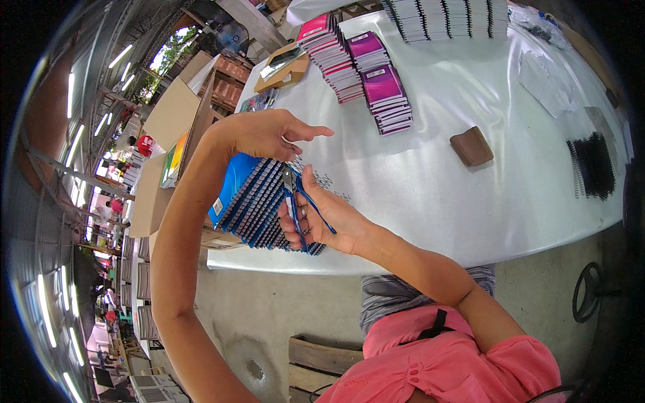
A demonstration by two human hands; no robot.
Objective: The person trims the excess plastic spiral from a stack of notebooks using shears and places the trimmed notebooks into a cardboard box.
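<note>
A stack of blue spiral notebooks (259, 208) lies fanned at the table's near left edge, with loose wire ends (326, 185) poking out to its right. My right hand (329, 218) is closed around pliers (295, 201) with blue handles. Their jaws point at the spiral edge of the stack, just below my left hand. Bent over the far end of the notebooks, my left hand (272, 134) has its index finger stretched to the right. Its other fingers curl by the spirals, partly hidden, and nothing shows in them.
Pink notebooks (329, 57) and purple notebooks (386, 91) stand stacked at the back. A brown block (471, 146) sits mid-table, and black wire coils (592, 166) lie at the right. White spiral-bound stacks (447, 20) occupy the far edge. A cardboard box (176, 121) is at the left.
</note>
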